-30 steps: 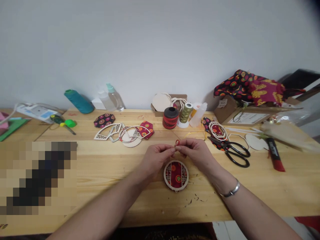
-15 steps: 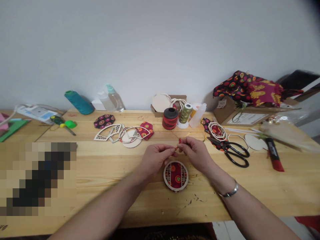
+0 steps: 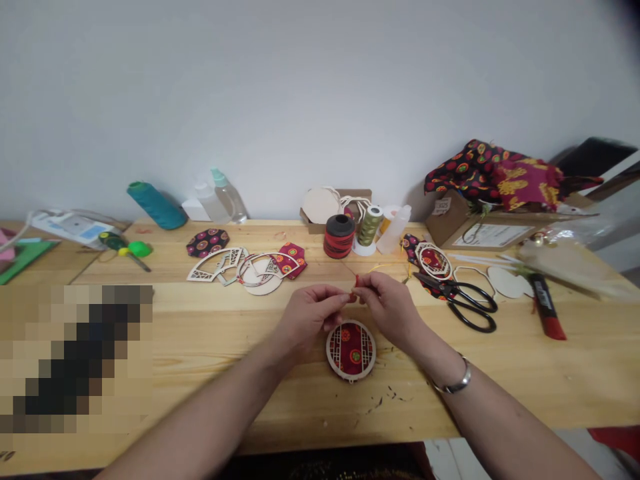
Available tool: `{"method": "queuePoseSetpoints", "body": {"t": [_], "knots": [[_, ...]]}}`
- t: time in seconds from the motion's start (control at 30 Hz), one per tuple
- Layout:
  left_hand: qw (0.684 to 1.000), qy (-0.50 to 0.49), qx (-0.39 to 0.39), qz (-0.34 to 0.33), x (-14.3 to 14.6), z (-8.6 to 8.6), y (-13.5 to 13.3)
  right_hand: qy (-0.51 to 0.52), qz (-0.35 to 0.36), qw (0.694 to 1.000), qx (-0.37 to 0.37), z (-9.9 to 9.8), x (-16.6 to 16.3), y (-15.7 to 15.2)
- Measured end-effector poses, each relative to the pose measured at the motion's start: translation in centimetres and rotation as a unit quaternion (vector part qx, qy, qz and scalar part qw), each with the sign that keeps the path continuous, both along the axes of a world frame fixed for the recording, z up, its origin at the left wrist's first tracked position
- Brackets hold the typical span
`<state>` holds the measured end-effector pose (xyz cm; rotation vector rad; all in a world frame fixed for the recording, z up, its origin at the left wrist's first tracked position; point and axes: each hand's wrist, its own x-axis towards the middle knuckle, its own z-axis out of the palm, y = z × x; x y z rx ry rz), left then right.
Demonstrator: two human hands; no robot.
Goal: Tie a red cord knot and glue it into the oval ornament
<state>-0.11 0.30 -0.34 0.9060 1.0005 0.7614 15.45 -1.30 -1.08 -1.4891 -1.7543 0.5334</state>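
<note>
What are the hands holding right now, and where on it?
Both the left hand and right hand pinch a thin red cord between their fingertips, just above the round ornament on the table. Which part of the cord is too small to tell.

no legible text, only blurred print on the white box label (image 3: 491,235)

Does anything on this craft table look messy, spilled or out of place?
Mostly tidy working clutter. Dark scraps lie scattered on the table near the round fabric ornament, below the left hand and right hand pinching a red cord. The teal thread cone lies on its side, and fabric spills over a cardboard box.
</note>
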Motion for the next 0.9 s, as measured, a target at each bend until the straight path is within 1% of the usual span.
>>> {"method": "queuePoseSetpoints", "body": {"t": [0.13,0.2,0.27,0.33,0.4,0.5,0.57,0.63,0.77,0.9], "knots": [[0.998,0.037,0.042,-0.017,0.1,-0.1,-0.2,0.017,-0.002,1.0,0.002,0.0,-0.1,-0.1],[0.991,0.084,0.102,-0.014,0.1,-0.2,-0.3,0.053,-0.002,0.998,-0.023,0.0,-0.2,-0.1],[0.971,0.132,0.198,-0.016,0.0,-0.5,-0.5,0.112,-0.002,0.992,-0.064,0.0,-0.3,0.0],[0.936,0.177,0.304,-0.024,0.0,-0.9,-0.6,0.183,-0.003,0.977,-0.108,0.0,-0.4,0.0],[0.89,0.225,0.395,-0.034,-0.1,-1.3,-0.9,0.249,-0.007,0.958,-0.145,0.0,-0.6,0.1],[0.817,0.3,0.489,-0.053,-0.2,-1.7,-1.2,0.323,-0.012,0.927,-0.19,0.2,-0.9,0.1],[0.781,0.337,0.521,-0.069,-0.3,-1.9,-1.3,0.362,-0.013,0.906,-0.219,0.4,-1.0,0.0],[0.756,0.361,0.54,-0.084,-0.4,-2.2,-1.4,0.395,-0.014,0.887,-0.239,0.5,-1.2,-0.1],[0.726,0.379,0.564,-0.105,-0.4,-2.5,-1.4,0.431,-0.012,0.867,-0.251,0.6,-1.4,-0.1],[0.702,0.396,0.584,-0.097,-0.4,-2.4,-1.4,0.438,-0.009,0.862,-0.254,0.4,-1.4,0.0]]}}
